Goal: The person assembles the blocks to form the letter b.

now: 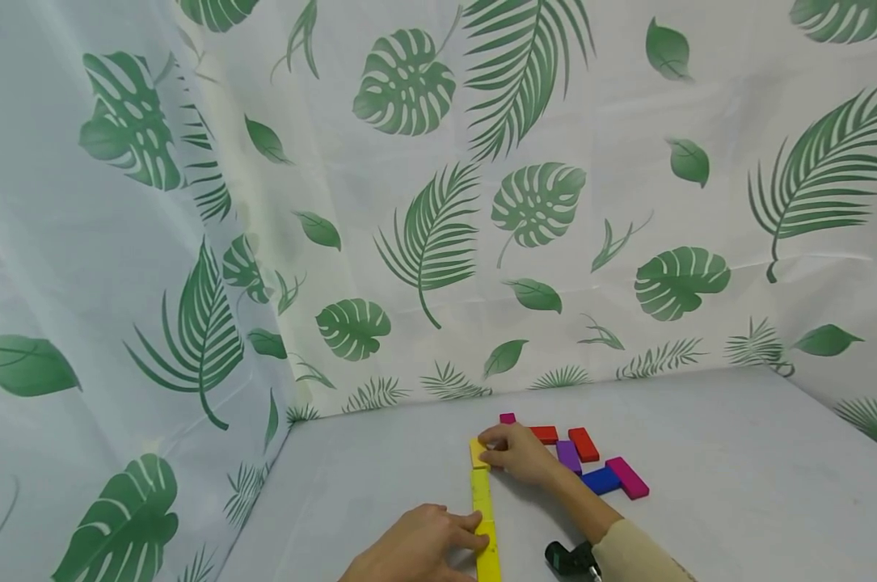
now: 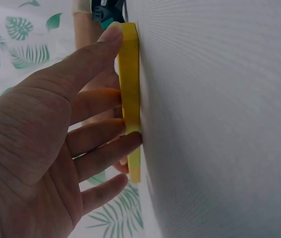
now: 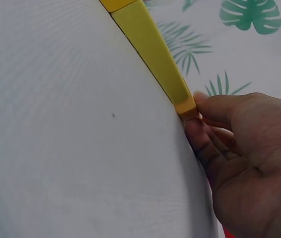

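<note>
Fingertips of the right hand (image 1: 518, 456) pinch the orange-yellow block (image 1: 478, 454) at the far end of the yellow row (image 1: 481, 495); the left hand (image 1: 423, 543), fingers spread, touches the near yellow block (image 1: 488, 559). Uneven sideways pressure could, in judgement, skew the joints; the right hand could also nudge the red block (image 1: 544, 435) close by. A dark object (image 1: 569, 559) lies near right. Surface (image 1: 707, 461): pale, plain. White leaf-printed sheeting (image 1: 620, 105) stands far and left.

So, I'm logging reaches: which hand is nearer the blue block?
Right. The right hand, at the far end of the yellow row, is left of the blue block; the left hand is farther left, touching the row.
</note>
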{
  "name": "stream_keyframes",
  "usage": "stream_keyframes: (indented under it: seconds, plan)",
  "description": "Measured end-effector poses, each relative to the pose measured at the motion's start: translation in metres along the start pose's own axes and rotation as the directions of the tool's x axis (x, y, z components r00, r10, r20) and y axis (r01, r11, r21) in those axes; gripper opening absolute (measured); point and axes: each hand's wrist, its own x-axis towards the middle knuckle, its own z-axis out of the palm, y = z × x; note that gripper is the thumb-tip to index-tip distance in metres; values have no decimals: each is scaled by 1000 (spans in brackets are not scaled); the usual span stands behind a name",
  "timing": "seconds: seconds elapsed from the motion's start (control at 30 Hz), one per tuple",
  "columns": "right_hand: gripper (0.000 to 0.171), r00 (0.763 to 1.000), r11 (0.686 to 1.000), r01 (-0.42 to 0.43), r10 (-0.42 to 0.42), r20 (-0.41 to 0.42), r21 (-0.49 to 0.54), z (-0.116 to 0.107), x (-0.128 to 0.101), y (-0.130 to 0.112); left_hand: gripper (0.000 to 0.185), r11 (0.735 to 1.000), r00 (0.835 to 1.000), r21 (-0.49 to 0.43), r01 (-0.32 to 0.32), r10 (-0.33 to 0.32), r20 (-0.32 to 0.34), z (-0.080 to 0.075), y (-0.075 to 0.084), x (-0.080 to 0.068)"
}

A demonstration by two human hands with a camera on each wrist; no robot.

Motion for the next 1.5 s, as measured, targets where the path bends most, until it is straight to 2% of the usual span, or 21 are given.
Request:
stream_keyframes:
  seconds: [0.63,1.27,1.5]
  plan:
    - [35,1000,1000,22,-22,10,10,3,-2,-2,49,999,999,15,-37,37,-5,1,0,-2]
    - [37,1000,1000,24,-24,8,12,2,-3,-4,48,1000,1000,2,24,-24,7,1,0,-1]
    - [37,999,1000,31,-31,8,2,2,-3,-4,49,1000,1000,-4,28,-28,-1,2,0,-1]
